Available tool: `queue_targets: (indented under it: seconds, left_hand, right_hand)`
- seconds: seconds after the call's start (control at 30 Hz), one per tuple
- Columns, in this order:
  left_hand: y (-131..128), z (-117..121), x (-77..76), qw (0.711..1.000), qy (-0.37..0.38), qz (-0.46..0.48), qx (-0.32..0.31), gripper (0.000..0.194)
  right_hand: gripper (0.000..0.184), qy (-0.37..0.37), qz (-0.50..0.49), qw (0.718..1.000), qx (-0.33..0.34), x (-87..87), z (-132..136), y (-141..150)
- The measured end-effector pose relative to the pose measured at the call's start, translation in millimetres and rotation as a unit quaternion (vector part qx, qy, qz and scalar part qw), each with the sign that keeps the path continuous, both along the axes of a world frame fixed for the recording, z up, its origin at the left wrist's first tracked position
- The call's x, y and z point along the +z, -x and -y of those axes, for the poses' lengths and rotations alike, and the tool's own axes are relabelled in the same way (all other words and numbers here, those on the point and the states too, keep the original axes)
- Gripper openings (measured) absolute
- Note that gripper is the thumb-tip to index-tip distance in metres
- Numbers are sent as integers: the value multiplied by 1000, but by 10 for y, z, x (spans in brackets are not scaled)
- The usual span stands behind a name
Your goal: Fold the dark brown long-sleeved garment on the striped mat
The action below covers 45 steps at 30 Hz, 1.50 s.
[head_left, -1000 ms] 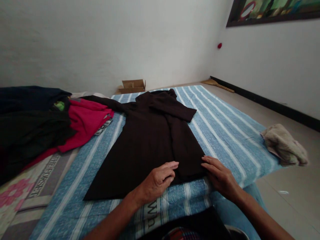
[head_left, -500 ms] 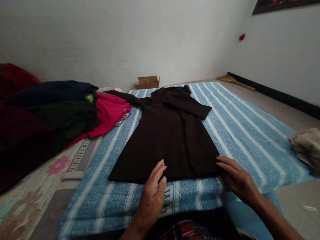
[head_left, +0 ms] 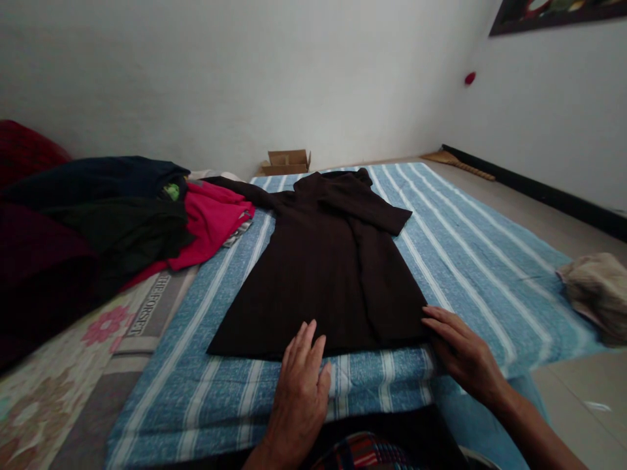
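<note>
A dark brown long-sleeved coat (head_left: 318,274) lies spread on the blue and white striped cloth, its hem towards me and its collar at the far end. One sleeve (head_left: 369,205) is folded across the upper right; the other stretches out to the left. My left hand (head_left: 301,385) is open, palm down, with its fingertips over the hem near the middle. At the lower right corner of the coat, my right hand (head_left: 458,349) touches the edge with its fingers stretched out. Its thumb is hidden.
A heap of clothes, with a pink garment (head_left: 210,222) and a dark green one (head_left: 122,228), lies on the left. The striped cloth (head_left: 470,261) covers the surface under the coat. A cardboard box (head_left: 287,161) stands behind it. Beige bundled fabric (head_left: 595,290) sits at the right edge.
My left hand has turned palm down and its fingers have come onto the hem. My right hand stays at the corner. The view has shifted slightly.
</note>
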<state>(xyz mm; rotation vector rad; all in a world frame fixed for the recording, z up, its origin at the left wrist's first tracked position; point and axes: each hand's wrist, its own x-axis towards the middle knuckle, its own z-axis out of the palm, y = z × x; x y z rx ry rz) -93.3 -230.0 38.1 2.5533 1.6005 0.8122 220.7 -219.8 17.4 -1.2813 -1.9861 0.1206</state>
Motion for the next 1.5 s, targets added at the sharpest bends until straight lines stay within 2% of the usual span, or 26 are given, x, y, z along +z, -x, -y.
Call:
queue_targets:
  seconds: [0.4, 0.63, 0.87, 1.03, 1.2, 1.3, 1.4, 1.43, 1.5]
  left_hand:
    - [14, -14, -37, 1000, -12, 2, -5, 39]
    - [21, -15, 0, 998, 18, 58, 6, 50]
    - [43, -24, 12, 995, 31, 91, 17, 52]
    - [68, -58, -16, 997, 5, 79, 12, 47]
    - [131, -87, -30, 997, -22, 76, 5, 39]
    - [143, -180, 100, 994, 10, 112, -2, 33]
    - [43, -428, 385, 976, 107, 190, -1, 29]
    - [-26, -555, 491, 963, 155, 220, -3, 28]
    - [-216, -877, 666, 916, 267, 300, -12, 28]
  right_hand:
    - [38, 14, -16, 1000, -7, 66, 20, -24]
    - [35, 34, -46, 998, -25, 94, 34, -20]
    - [40, 47, -50, 997, -25, 99, 32, -13]
    - [42, 31, -38, 998, -26, 85, 27, 4]
    - [46, 21, -5, 999, -39, -8, 28, 22]
    - [48, 5, 17, 999, -42, -58, 14, 32]
    - [49, -18, 36, 998, -48, -89, -6, 48]
    - [48, -29, 43, 997, -52, -98, -13, 56]
    - [47, -52, 57, 995, -62, -117, -30, 77]
